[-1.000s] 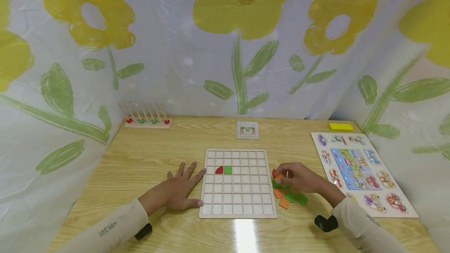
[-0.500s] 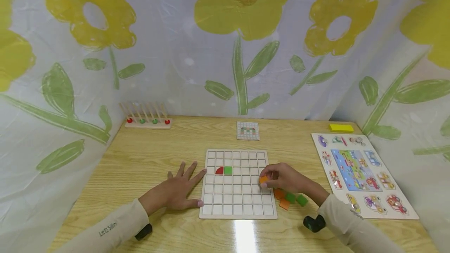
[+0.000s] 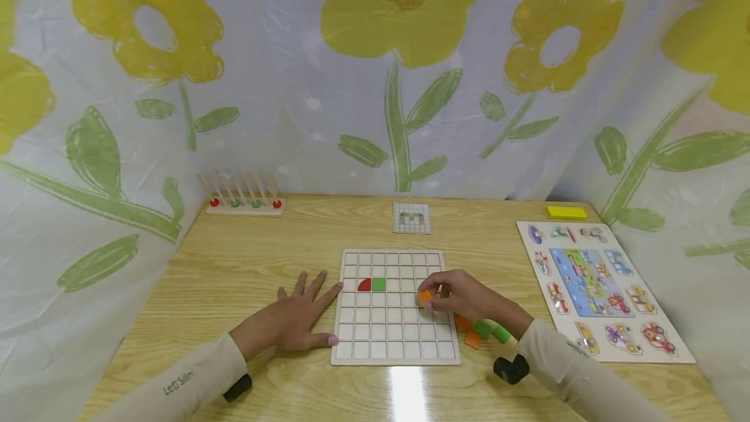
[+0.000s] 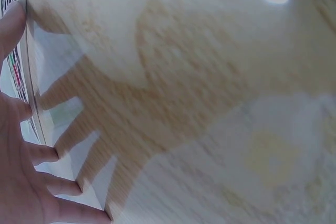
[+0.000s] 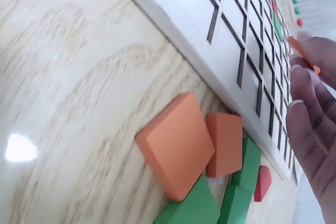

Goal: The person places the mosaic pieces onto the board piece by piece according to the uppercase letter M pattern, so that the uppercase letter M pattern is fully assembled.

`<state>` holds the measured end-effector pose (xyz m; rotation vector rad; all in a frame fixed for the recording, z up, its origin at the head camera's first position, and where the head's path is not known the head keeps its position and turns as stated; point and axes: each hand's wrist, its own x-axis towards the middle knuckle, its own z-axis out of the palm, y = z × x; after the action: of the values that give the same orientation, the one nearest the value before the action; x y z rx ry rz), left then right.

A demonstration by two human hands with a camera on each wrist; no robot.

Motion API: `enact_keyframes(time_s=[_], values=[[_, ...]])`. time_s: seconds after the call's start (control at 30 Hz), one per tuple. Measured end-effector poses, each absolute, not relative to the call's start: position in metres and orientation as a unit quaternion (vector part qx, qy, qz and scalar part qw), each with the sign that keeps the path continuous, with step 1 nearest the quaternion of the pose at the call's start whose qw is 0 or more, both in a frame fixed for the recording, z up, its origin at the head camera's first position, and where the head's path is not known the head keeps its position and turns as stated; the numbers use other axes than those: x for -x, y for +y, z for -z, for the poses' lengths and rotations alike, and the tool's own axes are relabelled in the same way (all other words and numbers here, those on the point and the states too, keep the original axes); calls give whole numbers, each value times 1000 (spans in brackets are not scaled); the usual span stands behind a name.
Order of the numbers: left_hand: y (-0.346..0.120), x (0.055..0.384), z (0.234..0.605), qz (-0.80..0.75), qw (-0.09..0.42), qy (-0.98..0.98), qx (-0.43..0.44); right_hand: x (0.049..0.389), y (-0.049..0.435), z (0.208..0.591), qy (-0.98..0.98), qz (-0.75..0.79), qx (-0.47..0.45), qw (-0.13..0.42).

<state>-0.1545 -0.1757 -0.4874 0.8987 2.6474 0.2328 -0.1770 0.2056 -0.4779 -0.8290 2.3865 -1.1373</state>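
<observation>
A pale wooden grid board lies in the middle of the table. In one of its upper rows sit a red quarter-circle tile and, right beside it, a green square tile. My right hand pinches an orange square tile between thumb and fingers above the board's right columns; the right wrist view shows this orange tile edge-on. My left hand lies with fingers spread, thumb and index at the board's left edge. Its fingertips rest on the table in the left wrist view.
Loose orange tiles, green tiles and a red tile lie right of the board. A small pattern card is behind it. A peg stand, a picture puzzle and a yellow block stand farther out.
My right hand has taken an orange tile from the pile and carried it left over the board. The left hand has stayed in place.
</observation>
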Motion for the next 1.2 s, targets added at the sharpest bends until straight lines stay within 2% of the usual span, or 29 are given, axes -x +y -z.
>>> enact_keyframes(time_s=[0.53, 1.2], values=[[-175, 154, 485, -73, 175, 931, -313, 186, 203, 464, 862, 395, 271, 166], [-175, 154, 483, -73, 173, 931, -312, 193, 172, 476, 871, 407, 236, 139]])
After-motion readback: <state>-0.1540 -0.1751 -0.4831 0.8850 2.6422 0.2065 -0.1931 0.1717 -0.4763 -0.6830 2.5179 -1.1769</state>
